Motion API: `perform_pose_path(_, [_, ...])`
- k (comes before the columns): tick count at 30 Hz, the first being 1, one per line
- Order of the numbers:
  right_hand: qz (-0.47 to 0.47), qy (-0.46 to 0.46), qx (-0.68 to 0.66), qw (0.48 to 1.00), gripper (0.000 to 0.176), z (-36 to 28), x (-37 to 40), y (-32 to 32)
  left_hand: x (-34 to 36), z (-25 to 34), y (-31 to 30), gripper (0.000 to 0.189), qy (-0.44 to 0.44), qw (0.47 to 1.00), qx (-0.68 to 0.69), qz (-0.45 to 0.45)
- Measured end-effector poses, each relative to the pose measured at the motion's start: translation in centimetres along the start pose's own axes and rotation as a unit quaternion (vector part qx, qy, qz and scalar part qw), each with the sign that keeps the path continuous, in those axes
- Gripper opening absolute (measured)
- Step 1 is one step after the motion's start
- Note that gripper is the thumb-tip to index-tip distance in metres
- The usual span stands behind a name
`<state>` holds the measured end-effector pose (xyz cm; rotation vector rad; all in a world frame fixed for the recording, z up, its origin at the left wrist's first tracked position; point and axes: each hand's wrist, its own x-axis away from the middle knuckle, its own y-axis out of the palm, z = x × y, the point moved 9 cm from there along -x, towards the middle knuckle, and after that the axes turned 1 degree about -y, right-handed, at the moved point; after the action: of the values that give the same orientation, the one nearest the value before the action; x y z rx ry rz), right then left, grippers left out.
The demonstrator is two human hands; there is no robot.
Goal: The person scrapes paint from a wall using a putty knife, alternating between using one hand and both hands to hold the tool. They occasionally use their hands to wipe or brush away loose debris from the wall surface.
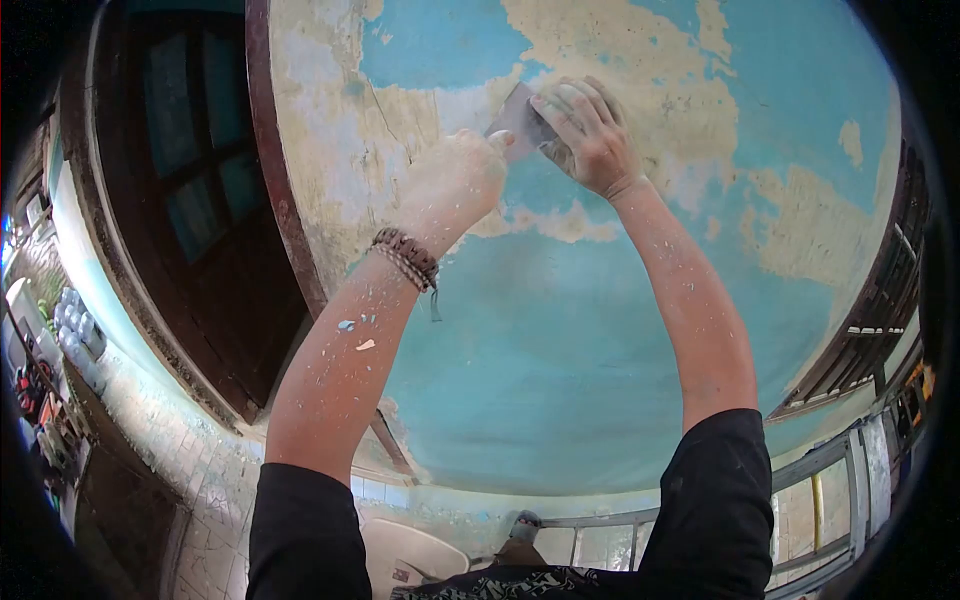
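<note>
A flat, wide-bladed paint scraper (515, 122) lies against a wall (560, 330) of peeling blue paint with cream and whitish patches. My left hand (460, 178), dusty and wearing a braided bracelet, is wrapped round the scraper's handle, which its fingers hide. From the other side, my right hand (592, 135) bends its fingers and thumb about the far edge of the blade. A dark area under that palm is too shaded to make out. Paint flakes and dust cling to both forearms.
A dark wooden door (205, 150) with glass panes stands at the left. Below me are a metal frame with rails (850, 480), a pale plastic chair (415, 550) and my foot (525, 525). Plastic bottles (80, 335) stand far left. A slatted window (870, 310) is at the right.
</note>
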<state>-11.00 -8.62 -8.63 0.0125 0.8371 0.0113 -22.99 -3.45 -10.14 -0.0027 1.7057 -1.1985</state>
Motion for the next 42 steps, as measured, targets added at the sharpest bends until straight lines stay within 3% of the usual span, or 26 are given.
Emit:
perform_pose_path(3, [-0.008, -0.001, -0.017, 1.0, 0.056, -0.4, 0.2, 0.5, -1.4, 0.7, -0.5, 0.031, 0.02, 0.999, -0.02, 0.022])
perform_pose_path(5, [0.053, 0.068, -0.053, 0.995, 0.055, 0.8, 0.3, 0.0, -1.9, 1.9, -0.5, 0.029, 0.034, 0.999, -0.032, 0.02])
perform_pose_path(9, [0.047, 0.067, -0.03, 0.996, 0.054, 0.9, 0.4, -0.3, -0.6, 1.8, 0.3, 0.026, 0.002, 1.0, -0.001, 0.023])
perform_pose_path(11, [0.008, 0.01, -0.011, 1.0, 0.055, -0.1, 0.4, 0.0, 0.5, 1.4, 0.5, 0.025, 0.005, 1.0, -0.02, 0.022])
perform_pose_path(13, [0.028, 0.02, -0.027, 0.999, 0.055, -0.1, 0.3, -0.3, 1.1, 0.2, -0.1, 0.025, -0.036, 0.999, 0.024, 0.013])
perform_pose_path(17, [0.06, 0.07, -0.056, 0.994, 0.058, 0.7, 0.6, -0.5, -1.1, 1.3, -1.1, 0.025, -0.011, 1.0, 0.003, 0.02])
perform_pose_path(20, [0.049, 0.051, -0.039, 0.997, 0.059, 0.5, 0.6, -0.7, -0.8, 0.7, 0.3, 0.038, -0.007, 1.0, 0.005, 0.009])
perform_pose_path(23, [0.036, 0.041, -0.033, 0.998, 0.058, 0.5, 0.7, -0.5, 0.0, -1.1, 0.9, 0.04, -0.081, 0.995, -0.017, 0.047])
perform_pose_path(26, [0.053, 0.072, -0.068, 0.994, 0.058, 0.8, 0.5, -0.8, -1.5, 1.7, -0.2, 0.028, 0.008, 1.0, -0.023, 0.013])
perform_pose_path(29, [0.068, 0.093, -0.076, 0.99, 0.055, 1.2, 0.7, -1.1, -2.0, 2.2, -0.7, 0.029, -0.034, 0.999, 0.03, 0.002])
perform_pose_path(32, [0.047, 0.076, -0.044, 0.995, 0.062, 1.3, 1.1, -0.4, -0.3, 1.5, 0.9, 0.031, -0.006, 1.0, -0.014, 0.024])
perform_pose_path(34, [0.045, 0.074, -0.041, 0.995, 0.062, 1.0, 1.3, -0.4, 0.4, -0.4, 2.7, 0.035, -0.066, 0.998, -0.011, -0.006])
perform_pose_path(38, [0.07, 0.091, -0.063, 0.991, 0.06, 1.4, 1.0, -0.7, -1.5, 1.7, 0.2, 0.034, -0.03, 0.999, 0.009, 0.014])
perform_pose_path(42, [0.07, 0.096, -0.058, 0.991, 0.059, 1.6, 1.0, -0.7, -0.8, 0.6, 1.0, 0.034, -0.071, 0.996, 0.042, -0.022])
